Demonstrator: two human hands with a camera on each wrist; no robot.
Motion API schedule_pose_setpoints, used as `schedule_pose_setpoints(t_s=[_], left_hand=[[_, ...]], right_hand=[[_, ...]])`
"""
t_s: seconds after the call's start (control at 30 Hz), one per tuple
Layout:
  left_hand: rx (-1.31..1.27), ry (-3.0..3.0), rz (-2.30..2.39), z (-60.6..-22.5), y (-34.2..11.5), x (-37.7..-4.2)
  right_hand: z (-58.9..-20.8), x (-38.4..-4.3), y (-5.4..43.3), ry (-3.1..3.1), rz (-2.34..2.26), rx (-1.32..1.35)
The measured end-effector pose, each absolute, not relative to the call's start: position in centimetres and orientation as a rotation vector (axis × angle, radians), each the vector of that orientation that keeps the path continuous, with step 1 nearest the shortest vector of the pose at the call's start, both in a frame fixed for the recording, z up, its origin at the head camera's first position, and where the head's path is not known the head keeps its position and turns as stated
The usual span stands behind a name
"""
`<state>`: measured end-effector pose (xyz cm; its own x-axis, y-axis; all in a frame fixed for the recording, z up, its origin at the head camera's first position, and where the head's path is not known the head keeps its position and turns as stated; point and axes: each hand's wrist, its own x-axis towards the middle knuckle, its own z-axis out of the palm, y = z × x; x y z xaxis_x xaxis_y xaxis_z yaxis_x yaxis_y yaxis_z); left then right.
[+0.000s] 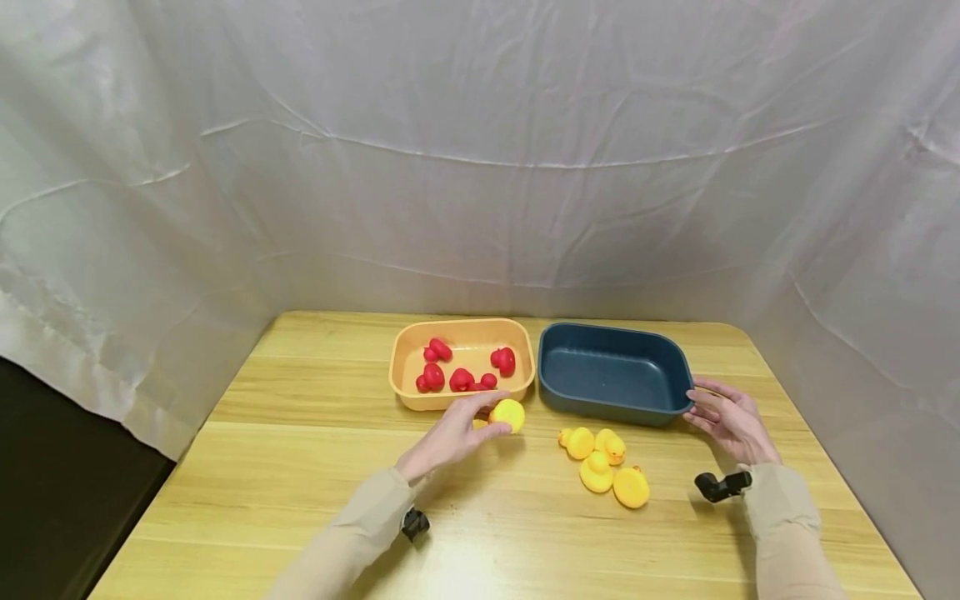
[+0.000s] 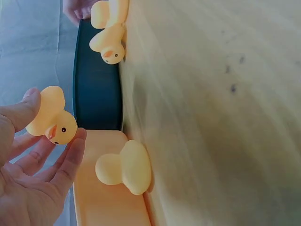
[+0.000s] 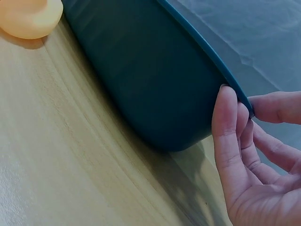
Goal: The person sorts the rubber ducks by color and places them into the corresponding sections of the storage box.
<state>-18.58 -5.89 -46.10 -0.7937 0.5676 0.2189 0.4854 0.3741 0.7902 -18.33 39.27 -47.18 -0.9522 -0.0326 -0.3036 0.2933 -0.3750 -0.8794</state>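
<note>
Fingers (image 2: 69, 165) of the left hand (image 1: 450, 437) pinch 1 smooth, bulbous yellow duck (image 1: 510, 415) aloft near the peach tray (image 1: 427, 402); the right hand (image 1: 732, 423) pinches the navy tray (image 1: 611, 379); 4 plump ducks (image 1: 597, 477) cluster on grained wood (image 1: 517, 542).

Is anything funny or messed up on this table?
Yes, the leftmost yellow duck of the four by the blue bin looks tipped over: its head is beside its body, not on top. The table also has small dark specks. I see nothing spilled or broken.
</note>
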Motion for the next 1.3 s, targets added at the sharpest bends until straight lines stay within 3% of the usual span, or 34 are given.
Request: schedule_pose_setpoints(t_s=[1.3], left_hand=[[0.971,2.566,1.35,-42.3,-2.1,-23.8]], right_hand=[[-47.1,-18.3,39.2,1.664,-2.416,0.356]])
